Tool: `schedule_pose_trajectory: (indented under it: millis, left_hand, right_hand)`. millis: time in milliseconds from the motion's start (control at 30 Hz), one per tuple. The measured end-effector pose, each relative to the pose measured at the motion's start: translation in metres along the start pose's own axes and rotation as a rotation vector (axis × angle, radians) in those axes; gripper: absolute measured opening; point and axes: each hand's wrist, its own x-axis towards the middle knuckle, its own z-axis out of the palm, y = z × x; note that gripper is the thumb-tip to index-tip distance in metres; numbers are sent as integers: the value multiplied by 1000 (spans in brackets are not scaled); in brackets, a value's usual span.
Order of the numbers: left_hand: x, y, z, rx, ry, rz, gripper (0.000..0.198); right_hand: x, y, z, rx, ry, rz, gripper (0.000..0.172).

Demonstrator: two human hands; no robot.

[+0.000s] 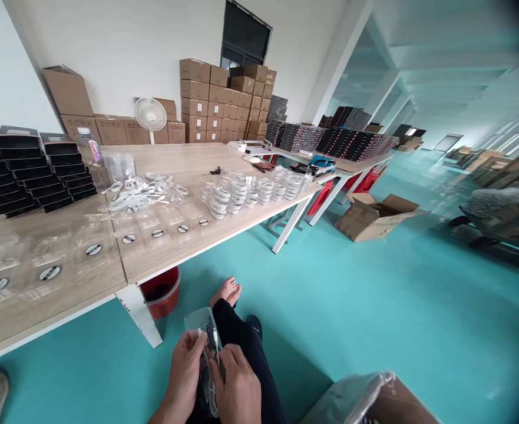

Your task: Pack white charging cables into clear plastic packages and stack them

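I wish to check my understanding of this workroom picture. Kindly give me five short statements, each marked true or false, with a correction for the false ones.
1. The left hand and the right hand are both on a white cable. True.
2. The fan is black. False: the fan is white.
3. A red bucket is below the wooden table. True.
4. The open cardboard box stands on a chair. False: the cardboard box is on the green floor.
5. In the picture, a bottle stands right of the stacked black boxes. True.
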Motion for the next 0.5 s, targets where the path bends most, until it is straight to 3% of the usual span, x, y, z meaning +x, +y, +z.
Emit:
schedule_pose_trajectory:
  millis: [100,200,300,500]
  left_hand:
    - [-1,0,1,-19,-22,23,48]
    - [-3,3,2,-34,-39,5,48]
    - [-6,7,2,-62,-59,-37,44]
    - [-7,6,-3,-143,-142,-107,34]
  right_hand:
    - [5,2,-7,63,37,63,16]
    - [12,3,-13,324,-18,262,10]
    - [16,3,-17,520,-27,399,15]
    - [15,1,-21,592,-61,349,32]
